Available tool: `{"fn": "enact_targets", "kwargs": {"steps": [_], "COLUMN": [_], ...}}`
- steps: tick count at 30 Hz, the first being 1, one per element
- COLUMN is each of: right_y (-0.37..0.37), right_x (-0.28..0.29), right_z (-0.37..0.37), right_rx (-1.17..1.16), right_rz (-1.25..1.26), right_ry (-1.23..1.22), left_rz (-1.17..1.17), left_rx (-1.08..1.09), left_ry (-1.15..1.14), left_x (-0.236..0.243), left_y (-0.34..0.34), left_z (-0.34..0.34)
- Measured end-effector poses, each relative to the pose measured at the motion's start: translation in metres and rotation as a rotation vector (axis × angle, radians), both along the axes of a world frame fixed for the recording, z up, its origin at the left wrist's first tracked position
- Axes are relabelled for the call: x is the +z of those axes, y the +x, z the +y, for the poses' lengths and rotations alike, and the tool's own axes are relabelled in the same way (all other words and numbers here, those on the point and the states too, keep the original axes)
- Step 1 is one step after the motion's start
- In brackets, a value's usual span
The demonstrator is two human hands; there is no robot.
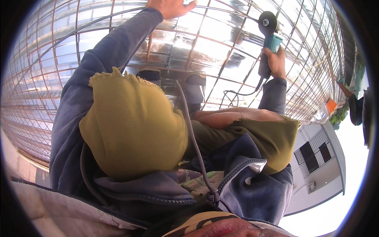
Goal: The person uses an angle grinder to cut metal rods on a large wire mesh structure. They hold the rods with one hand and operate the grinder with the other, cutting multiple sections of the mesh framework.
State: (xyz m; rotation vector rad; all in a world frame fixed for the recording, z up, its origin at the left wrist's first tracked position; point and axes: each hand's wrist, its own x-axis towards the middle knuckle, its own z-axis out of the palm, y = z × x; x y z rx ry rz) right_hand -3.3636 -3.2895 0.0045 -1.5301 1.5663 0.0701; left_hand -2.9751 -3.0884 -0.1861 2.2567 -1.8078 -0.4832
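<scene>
My right hand (276,63) is wrapped round the dark handle of a teal angle grinder (272,42), held at the upper right over a steel mesh. The grinder's dark cutting disc (267,23) faces me, close to the mesh bars; whether it spins or touches a bar I cannot tell. A black cord (258,83) trails from its lower end. At the top edge, my left hand (170,8) rests over a grey steel rod (130,10), its thumb stretched to the right. The other fingers are cut off by the picture edge, so its grip is hidden.
Rusty reinforcing bars (148,49) form a wide grid over shiny sheet metal (205,51). My knees in olive trousers (134,126) are bent up in front of me. A drawstring (191,132) hangs from my jacket. A white building (318,166) stands at the right.
</scene>
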Motion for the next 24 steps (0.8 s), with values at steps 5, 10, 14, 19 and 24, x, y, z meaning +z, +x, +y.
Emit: {"fn": "enact_targets", "kwargs": {"steps": [5, 10, 14, 19, 24], "right_y": [-0.005, -0.015, -0.012, -0.01, -0.006], "right_x": [-0.006, -0.012, -0.01, -0.008, -0.001], "right_z": [-0.006, -0.011, -0.009, -0.008, -0.005], "right_rx": [0.003, 0.016, 0.016, 0.008, 0.024], "right_rz": [-0.01, 0.015, 0.022, 0.033, 0.052], "right_ry": [-0.014, -0.027, -0.026, -0.01, -0.024], "left_rz": [0.213, 0.097, 0.014, 0.012, 0.052], "left_rx": [0.082, -0.007, -0.055, 0.027, 0.013], "left_ry": [0.002, -0.012, -0.032, -0.074, -0.056], "left_x": [0.012, 0.017, 0.009, 0.002, 0.011], "left_y": [0.001, 0.002, 0.001, -0.004, -0.002], "left_z": [-0.002, -0.004, -0.004, -0.006, -0.009]}}
